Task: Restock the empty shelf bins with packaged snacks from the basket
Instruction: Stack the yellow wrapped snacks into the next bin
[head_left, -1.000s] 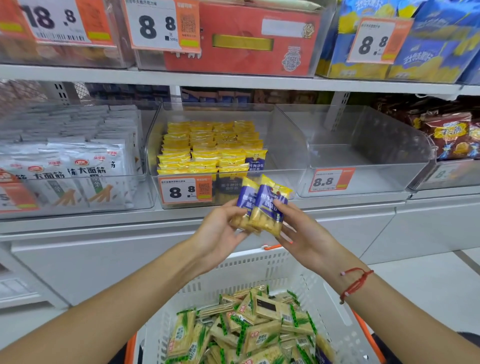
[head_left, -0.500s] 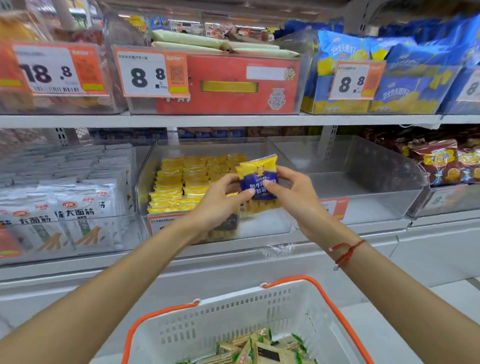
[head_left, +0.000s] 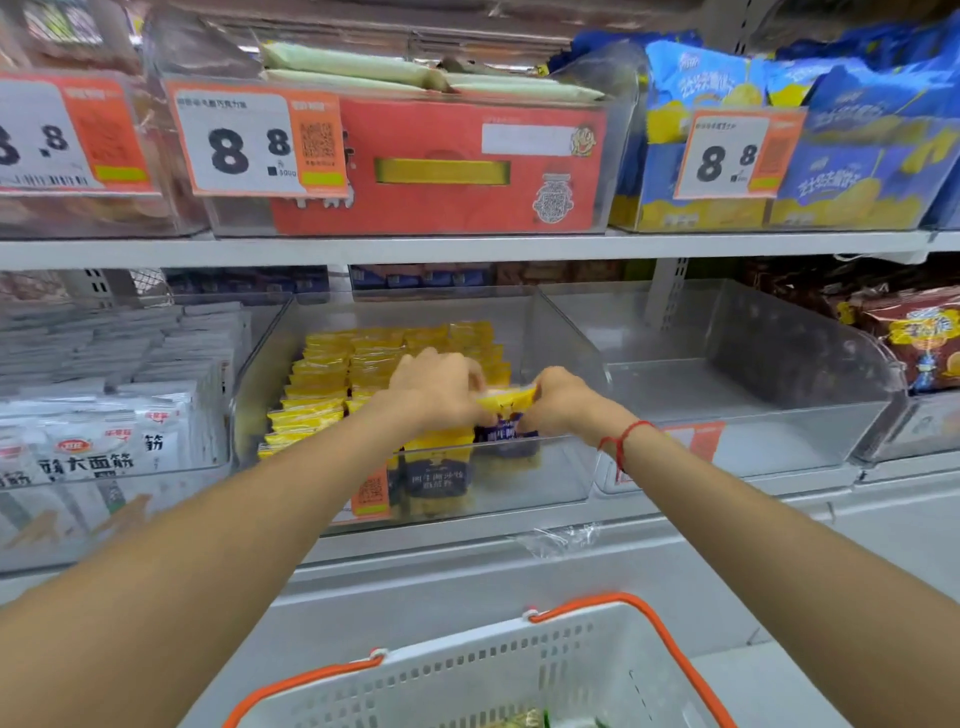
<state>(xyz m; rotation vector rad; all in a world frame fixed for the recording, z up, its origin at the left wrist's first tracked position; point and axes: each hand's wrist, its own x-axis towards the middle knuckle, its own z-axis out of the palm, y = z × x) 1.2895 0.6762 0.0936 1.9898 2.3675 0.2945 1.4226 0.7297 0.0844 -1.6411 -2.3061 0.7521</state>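
While both hands reach into the middle clear bin (head_left: 563, 332), I count two hands on one snack packet (head_left: 506, 401): my left hand (head_left: 434, 387) pinches its left end and my right hand (head_left: 558, 400) pinches its right end, fingers curled round the yellow top edge. That packet sits low at the bin's front right, touching the blue-and-yellow packets already standing there. Behind it I see roughly four rows of yellow packets (head_left: 332, 369); I cannot count them singly. One empty bin (head_left: 779, 364) stands just to the right. One white basket (head_left: 519, 670) with two orange handles shows below. Half a second ago the packet was held upright in front of the bin; now it is down inside, and the hands have gone forward with it.
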